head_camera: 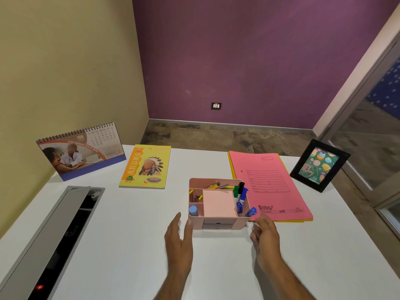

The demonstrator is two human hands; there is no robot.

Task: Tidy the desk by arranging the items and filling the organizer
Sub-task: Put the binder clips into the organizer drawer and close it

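Note:
A pink desk organizer (195, 226) stands in the middle of the white desk (129, 224). It holds a pink sticky-note pad (218, 202), blue and green markers (241, 198), pencils (218, 186), small clips (195, 197) and a blue-capped bottle (193, 210). My left hand (178, 239) is just left of the organizer with straight fingers, its thumb at the front left corner. My right hand (265, 232) hovers by the front right corner, fingers relaxed and holding nothing.
A desk calendar (80, 152) stands at the back left beside a yellow notebook (146, 166). A pink file folder (270, 185) lies right of the organizer, with a black photo frame (318, 165) near the right edge. An open cable tray (54, 241) runs along the left.

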